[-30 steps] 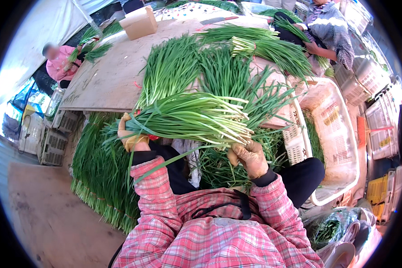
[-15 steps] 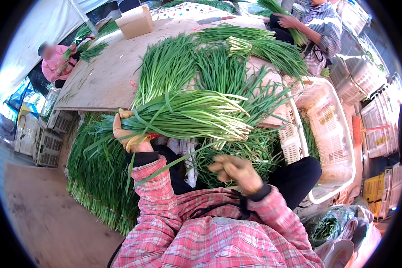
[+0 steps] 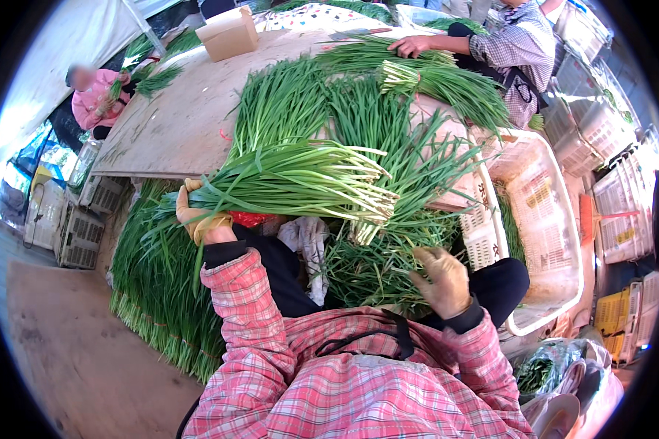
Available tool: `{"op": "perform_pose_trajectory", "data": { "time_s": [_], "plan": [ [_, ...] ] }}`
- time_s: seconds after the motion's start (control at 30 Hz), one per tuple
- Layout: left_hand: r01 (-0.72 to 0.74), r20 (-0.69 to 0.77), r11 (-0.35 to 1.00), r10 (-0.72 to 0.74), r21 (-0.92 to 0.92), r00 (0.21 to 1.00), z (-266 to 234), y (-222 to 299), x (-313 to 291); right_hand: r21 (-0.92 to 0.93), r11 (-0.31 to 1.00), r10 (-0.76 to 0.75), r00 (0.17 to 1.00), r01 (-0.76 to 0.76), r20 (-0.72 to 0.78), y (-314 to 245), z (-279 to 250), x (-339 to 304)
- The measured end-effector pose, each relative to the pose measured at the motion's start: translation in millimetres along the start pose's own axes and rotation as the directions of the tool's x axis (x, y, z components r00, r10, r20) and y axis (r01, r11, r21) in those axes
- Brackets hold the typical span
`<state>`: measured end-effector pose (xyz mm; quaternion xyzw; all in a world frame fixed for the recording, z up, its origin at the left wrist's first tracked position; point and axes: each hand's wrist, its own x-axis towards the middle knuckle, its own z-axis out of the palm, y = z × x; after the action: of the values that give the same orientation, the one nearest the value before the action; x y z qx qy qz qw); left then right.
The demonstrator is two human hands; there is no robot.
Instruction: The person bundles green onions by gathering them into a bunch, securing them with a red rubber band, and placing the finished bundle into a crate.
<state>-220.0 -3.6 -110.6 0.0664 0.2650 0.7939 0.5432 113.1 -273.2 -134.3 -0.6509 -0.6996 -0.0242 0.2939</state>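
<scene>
My left hand (image 3: pixel 198 214), in a tan glove, is closed round the leafy end of a thick bunch of garlic chives (image 3: pixel 300 181). The bunch lies level, its pale cut stems pointing right. In the same kind of glove, my right hand (image 3: pixel 444 282) hangs beside the pile of loose leaves (image 3: pixel 388 267) near my lap, fingers apart and holding nothing. Beyond the bunch, more chives (image 3: pixel 278 102) are spread on the board table (image 3: pixel 168 124). A tied bundle (image 3: pixel 447 84) rests at the far right of them.
A white plastic crate (image 3: pixel 556 219) stands at my right. Stacked tied chives (image 3: pixel 161 285) fill the space at my left. A cardboard box (image 3: pixel 228 36) sits on the table's far side. One co-worker (image 3: pixel 516 55) reaches over the chives at far right; another person (image 3: pixel 95 102) sits far left.
My left hand and the bunch have shifted slightly left. A stray long leaf no longer hangs across my sleeve. My right hand has moved right, fingers spreading. The far-right co-worker's hand now reaches onto the chives.
</scene>
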Motion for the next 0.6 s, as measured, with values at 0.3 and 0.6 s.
{"op": "perform_pose_trajectory", "data": {
  "time_s": [0.3, 0.6],
  "plan": [
    [0.186, 0.234, 0.98, -0.165, -0.073, 0.958, 14, -4, -30, 0.149, 0.988, 0.056, 0.991, -0.038, -0.119, -53, 50, 81],
    [-0.07, 0.091, 0.993, 0.061, 0.097, 0.994, -5, 23, -4, -0.163, 0.976, 0.152, 0.987, -0.142, 0.052, 11, 44, 40]
  ]
}}
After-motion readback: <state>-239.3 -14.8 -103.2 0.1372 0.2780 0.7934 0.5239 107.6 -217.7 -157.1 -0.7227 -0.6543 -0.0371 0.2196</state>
